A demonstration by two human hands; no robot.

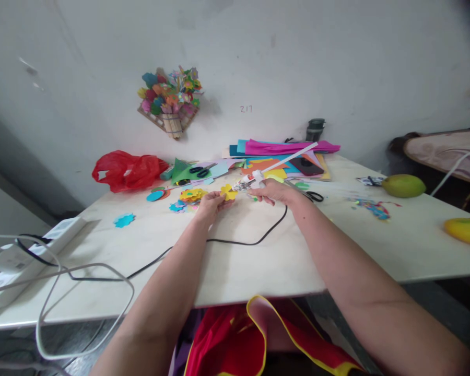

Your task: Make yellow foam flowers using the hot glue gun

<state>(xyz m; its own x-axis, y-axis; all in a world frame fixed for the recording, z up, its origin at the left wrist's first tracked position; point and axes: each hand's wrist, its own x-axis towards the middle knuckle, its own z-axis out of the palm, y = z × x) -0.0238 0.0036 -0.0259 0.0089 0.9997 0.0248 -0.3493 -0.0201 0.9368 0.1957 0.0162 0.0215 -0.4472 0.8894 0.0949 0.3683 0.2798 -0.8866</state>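
Note:
Between finger and thumb, my left hand [215, 204] holds a yellow flower cutout [229, 192] above the table. My right hand [272, 191] is wrapped round a white hot glue gun [254, 180], its nozzle pointing left at the flower; whether the tip touches it I cannot tell. A long white glue stick [292, 157] sticks out of the gun's back, up and to the right. From the gun a black cord [235, 242] runs left across the table. Just left of my left hand lie stacked yellow flower cutouts [192, 195] and blue ones [177, 207].
A power strip [58, 235] with looping white cables stands at the left edge. Behind lie a red plastic bag [129, 169], scissors [202, 169], coloured sheets [290, 149] and a phone [311, 166]. At right are a mango-like fruit [404, 186], paper scraps [376, 210] and another yellow fruit [465, 232].

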